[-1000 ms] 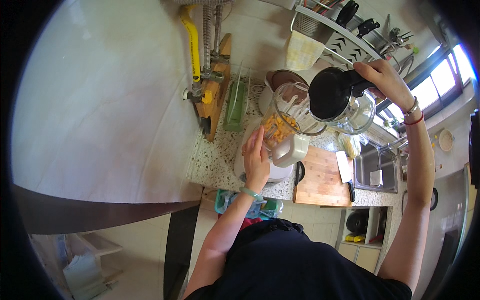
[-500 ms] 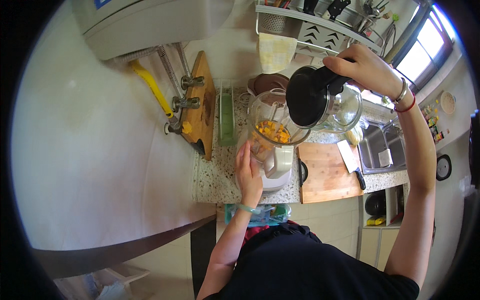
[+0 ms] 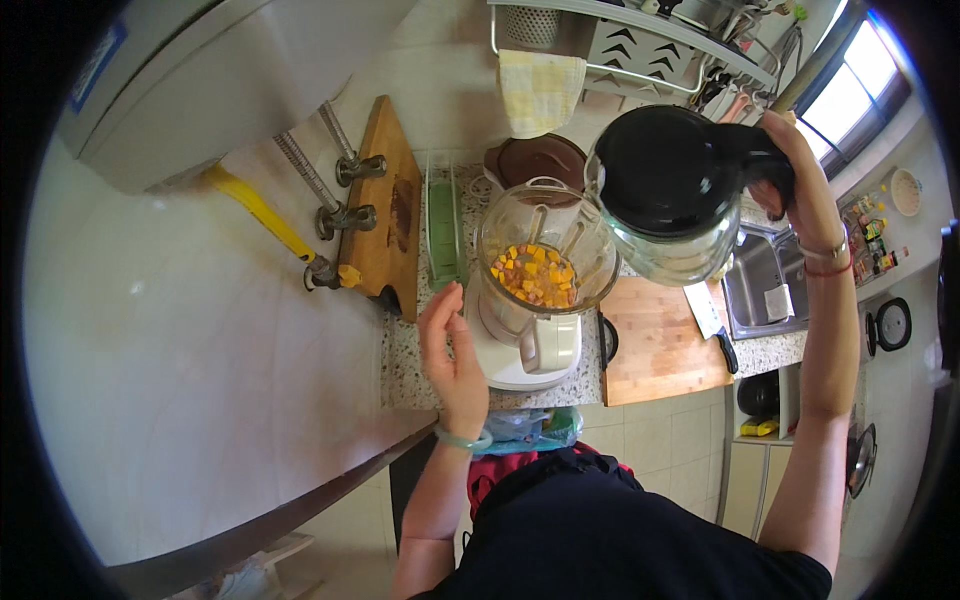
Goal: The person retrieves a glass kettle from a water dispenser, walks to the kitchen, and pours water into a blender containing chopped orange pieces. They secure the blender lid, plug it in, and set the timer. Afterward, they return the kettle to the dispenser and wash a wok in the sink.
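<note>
In my right hand (image 3: 790,190) is the black handle of a glass pitcher (image 3: 665,262) with a black lid. The pitcher is nearly upright, just right of the clear blender jar (image 3: 600,240), with its left side close to the rim. Diced orange and pinkish cubes (image 3: 535,275) lie at the bottom of the jar, which sits on a white blender base (image 3: 500,368). My left hand (image 3: 452,350) is open and empty, fingers stretched up, a little left of the base and apart from it.
Right of the blender lies a wooden cutting board (image 3: 650,345) with a cleaver (image 3: 710,325) on its right edge, beside a steel sink (image 3: 755,275). Another wooden board (image 3: 385,210) leans at the left wall near pipes. A yellow checked cloth (image 3: 540,90) hangs from the rack.
The pitcher has gone from tilted over the jar to nearly upright, and moved right. My left hand has let go of the blender and drawn away to the left.
</note>
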The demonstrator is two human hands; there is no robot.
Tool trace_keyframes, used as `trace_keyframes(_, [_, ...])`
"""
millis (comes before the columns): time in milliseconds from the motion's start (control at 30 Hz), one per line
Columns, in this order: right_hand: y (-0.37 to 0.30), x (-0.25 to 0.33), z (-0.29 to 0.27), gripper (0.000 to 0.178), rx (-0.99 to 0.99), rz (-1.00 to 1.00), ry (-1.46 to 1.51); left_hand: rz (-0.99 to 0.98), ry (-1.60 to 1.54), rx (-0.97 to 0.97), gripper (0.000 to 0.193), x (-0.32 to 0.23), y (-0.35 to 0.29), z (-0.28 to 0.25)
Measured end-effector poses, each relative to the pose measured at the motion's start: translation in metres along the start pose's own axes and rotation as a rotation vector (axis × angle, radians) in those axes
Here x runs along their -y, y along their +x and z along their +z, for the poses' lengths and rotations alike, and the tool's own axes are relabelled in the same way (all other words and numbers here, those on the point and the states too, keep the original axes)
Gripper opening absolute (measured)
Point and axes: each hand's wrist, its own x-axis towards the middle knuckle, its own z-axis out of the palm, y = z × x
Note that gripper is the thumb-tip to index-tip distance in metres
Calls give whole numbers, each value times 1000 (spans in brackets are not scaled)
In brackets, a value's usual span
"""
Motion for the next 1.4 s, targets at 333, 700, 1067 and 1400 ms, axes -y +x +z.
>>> trace_keyframes(333, [-21, -129, -104, 41, -77, -110, 652, 428, 597, 963, 17, -99, 103, 44])
trace_keyframes(700, [-57, -204, -124, 42, -780, -126, 413, 206, 891, 1527, 27, -56, 126, 113])
trace_keyframes(1067, [-82, -220, -107, 46, -410, 9, 749, 367, 1069, 1618, 19, -44, 122, 134])
trace_keyframes(1400, [-99, -261, -102, 37, -791, -38, 394, 558, 1207, 1505, 9, -91, 155, 85])
